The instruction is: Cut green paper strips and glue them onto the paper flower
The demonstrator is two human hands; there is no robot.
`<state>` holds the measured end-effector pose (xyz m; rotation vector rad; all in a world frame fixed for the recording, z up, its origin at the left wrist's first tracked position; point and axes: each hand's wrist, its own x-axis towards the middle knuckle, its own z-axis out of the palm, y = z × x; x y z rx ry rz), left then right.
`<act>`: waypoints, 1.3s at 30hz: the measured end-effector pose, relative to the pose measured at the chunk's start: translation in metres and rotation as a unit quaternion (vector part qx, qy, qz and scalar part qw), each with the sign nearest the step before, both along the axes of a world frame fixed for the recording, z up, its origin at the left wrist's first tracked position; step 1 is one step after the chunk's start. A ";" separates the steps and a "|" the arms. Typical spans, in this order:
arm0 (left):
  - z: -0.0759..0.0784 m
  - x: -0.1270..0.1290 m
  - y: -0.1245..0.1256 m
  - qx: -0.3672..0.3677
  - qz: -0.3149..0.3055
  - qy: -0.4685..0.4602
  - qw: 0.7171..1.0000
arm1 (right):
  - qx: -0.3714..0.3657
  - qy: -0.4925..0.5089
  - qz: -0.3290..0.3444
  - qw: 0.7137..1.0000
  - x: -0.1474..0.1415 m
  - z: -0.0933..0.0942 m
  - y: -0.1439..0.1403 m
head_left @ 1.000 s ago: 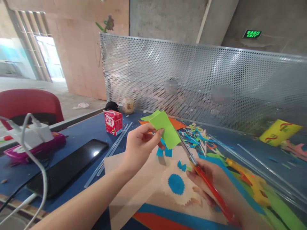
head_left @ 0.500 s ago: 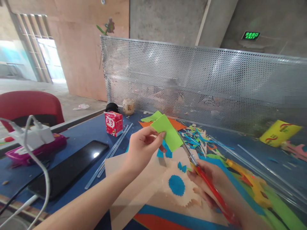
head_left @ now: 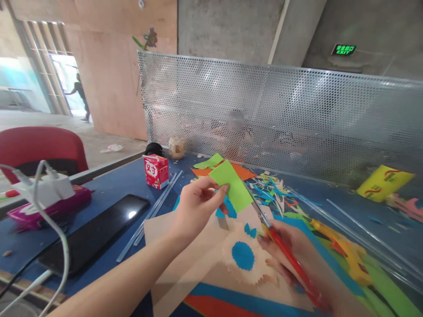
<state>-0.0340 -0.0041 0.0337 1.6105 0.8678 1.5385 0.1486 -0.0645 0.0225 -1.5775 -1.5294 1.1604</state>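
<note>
My left hand (head_left: 194,207) pinches a folded piece of light green paper (head_left: 233,185) and holds it up over the table. My right hand (head_left: 291,253) grips red-handled scissors (head_left: 284,251), whose blades point up and left and meet the lower right edge of the green paper. Under both hands lies a beige sheet (head_left: 185,251) with a fringed beige cutout and a blue paper circle (head_left: 243,255) on it. Small blue scraps (head_left: 228,207) lie just below the green paper.
A blue table (head_left: 115,180) holds a red carton (head_left: 156,171), a black phone (head_left: 95,229), a magenta case (head_left: 46,207) with a white charger and cables, clear rods (head_left: 155,207), coloured paper scraps (head_left: 274,189) and a yellow packet (head_left: 383,182). A perforated metal screen (head_left: 280,119) stands behind, with a person beyond it.
The green paper has tilted and shifted slightly right and down against the scissor blades. A person has appeared in the far doorway at left.
</note>
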 end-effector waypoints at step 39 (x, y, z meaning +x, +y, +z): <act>-0.006 0.001 0.011 -0.081 -0.027 0.024 0.996 | 0.013 -0.002 -0.022 1.000 0.000 -0.011 0.008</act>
